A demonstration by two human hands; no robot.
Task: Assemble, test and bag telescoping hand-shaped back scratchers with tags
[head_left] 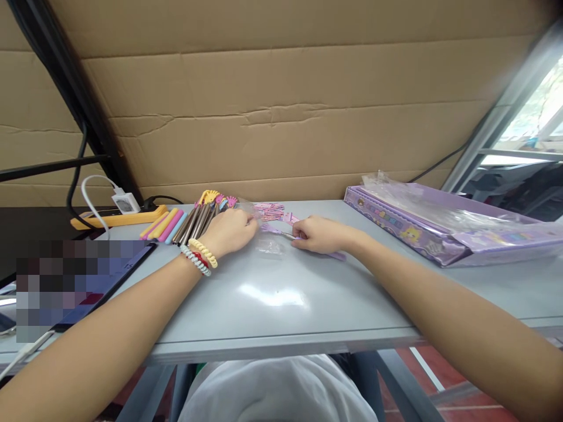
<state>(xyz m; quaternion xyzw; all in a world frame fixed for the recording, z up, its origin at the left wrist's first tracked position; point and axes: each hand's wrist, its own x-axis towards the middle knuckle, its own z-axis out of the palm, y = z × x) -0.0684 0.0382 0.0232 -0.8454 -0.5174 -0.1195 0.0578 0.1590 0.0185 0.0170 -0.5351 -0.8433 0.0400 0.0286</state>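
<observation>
My left hand point(231, 230), fingers curled, is at the back middle of the desk, with a clear plastic bag point(269, 246) bunched at its fingertips. My right hand point(319, 234) is closed around a slim purple craft knife point(338, 256); its metal tip points left toward the bag. Behind the hands lies a small pile of pink printed strips point(269, 211), with light purple pieces point(270, 228) in front. Left of my left hand, brown metallic sticks point(192, 223) lie in a row, with yellow and pink hand-shaped ends point(210, 197) behind them.
Pink, yellow and blue tubes point(165, 225) lie beside the sticks. A yellow power strip point(123, 218) with a white charger point(126, 202) and a tablet point(112, 281) are at the left. A purple box point(396, 228) with plastic film occupies the right. Cardboard point(264, 88) backs the desk.
</observation>
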